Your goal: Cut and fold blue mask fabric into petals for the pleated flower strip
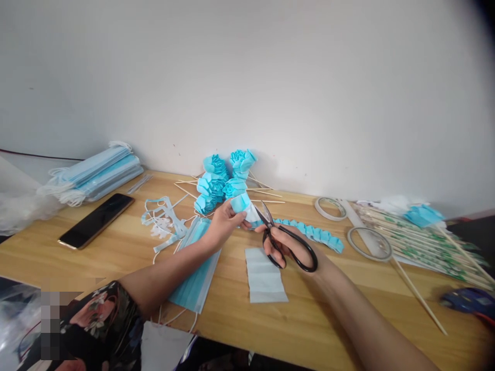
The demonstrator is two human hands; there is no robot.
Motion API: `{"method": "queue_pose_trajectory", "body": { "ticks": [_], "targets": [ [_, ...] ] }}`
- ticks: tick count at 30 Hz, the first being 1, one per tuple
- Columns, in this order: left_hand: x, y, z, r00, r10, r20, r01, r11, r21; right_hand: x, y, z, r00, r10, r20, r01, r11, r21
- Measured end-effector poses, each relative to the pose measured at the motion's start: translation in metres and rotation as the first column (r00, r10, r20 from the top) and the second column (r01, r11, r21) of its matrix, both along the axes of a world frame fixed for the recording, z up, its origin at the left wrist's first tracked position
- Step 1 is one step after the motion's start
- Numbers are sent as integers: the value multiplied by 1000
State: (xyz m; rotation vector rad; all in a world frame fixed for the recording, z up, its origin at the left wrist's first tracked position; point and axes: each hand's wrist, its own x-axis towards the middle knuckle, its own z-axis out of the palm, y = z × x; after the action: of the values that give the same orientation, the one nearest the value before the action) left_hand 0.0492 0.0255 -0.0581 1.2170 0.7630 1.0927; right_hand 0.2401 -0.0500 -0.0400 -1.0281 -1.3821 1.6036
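Note:
My left hand [226, 225] pinches a small folded piece of blue and white mask fabric [240, 202]. In my right hand [284, 242] are black-handled scissors [305, 257], their blades parted beside the fabric's right edge. Whether the blades touch the fabric I cannot tell. A pleated blue strip [320, 234] stretches to the right behind my right hand. Below my hands a pale fabric rectangle [266, 278] lies flat on the table. A blue face mask [199, 268] lies partly under my left forearm. Just behind my left hand are several blue fabric flowers [212, 185] on thin sticks.
A stack of masks [100, 172] and a phone [96, 221] lie at the left, near white scraps [164, 219]. On the right are two tape rolls [330, 208], a bundle of wooden sticks [413, 239] and a dark blue object [467, 300]. A wall stands behind the table [309, 330].

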Motion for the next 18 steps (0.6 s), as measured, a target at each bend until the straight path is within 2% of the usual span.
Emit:
{"method": "queue_pose_trajectory", "body": {
  "ticks": [18],
  "targets": [
    [-1, -2, 1, 997, -73, -28, 74, 997, 27, -4, 0, 7, 990, -37, 136, 41, 999, -29]
  ]
}}
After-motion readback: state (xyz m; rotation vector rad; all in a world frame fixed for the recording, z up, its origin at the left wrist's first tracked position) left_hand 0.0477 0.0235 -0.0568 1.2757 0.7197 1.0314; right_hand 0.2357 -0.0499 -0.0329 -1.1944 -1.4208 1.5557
